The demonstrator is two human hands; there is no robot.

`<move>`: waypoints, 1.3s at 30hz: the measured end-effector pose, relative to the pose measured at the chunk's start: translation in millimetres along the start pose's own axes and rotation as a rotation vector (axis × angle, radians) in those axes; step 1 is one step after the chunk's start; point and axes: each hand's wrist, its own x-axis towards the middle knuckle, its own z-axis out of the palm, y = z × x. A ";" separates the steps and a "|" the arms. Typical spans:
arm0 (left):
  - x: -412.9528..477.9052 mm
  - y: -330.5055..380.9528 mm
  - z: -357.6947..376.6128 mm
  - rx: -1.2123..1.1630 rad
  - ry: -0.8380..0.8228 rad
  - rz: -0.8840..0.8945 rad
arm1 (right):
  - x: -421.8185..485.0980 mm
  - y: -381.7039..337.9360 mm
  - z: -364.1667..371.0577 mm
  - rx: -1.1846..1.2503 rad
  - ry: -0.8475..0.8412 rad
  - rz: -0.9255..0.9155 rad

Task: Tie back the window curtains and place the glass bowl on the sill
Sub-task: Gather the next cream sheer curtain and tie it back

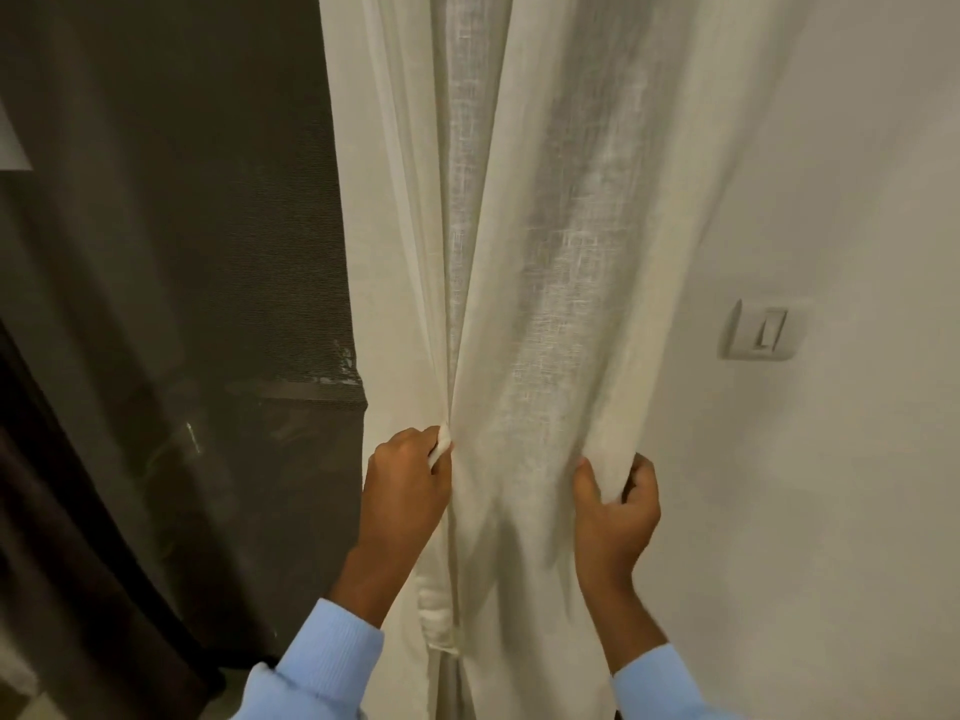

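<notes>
A cream, loosely woven curtain hangs in folds down the middle of the view, beside the dark window. My left hand grips the curtain's left folds, bunching cloth between its fingers. My right hand pinches the curtain's right edge between thumb and fingers. A strip of the same cream cloth, perhaps a tie-back, hangs below my left hand against the curtain. No glass bowl or sill is in view.
A white wall runs down the right side with a light switch on it. A dark brown curtain hangs at the lower left over the window.
</notes>
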 end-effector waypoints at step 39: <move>-7.0 29.1 -11.3 0.006 -0.169 -0.056 | -28.2 -5.4 19.6 -0.344 -0.384 -0.447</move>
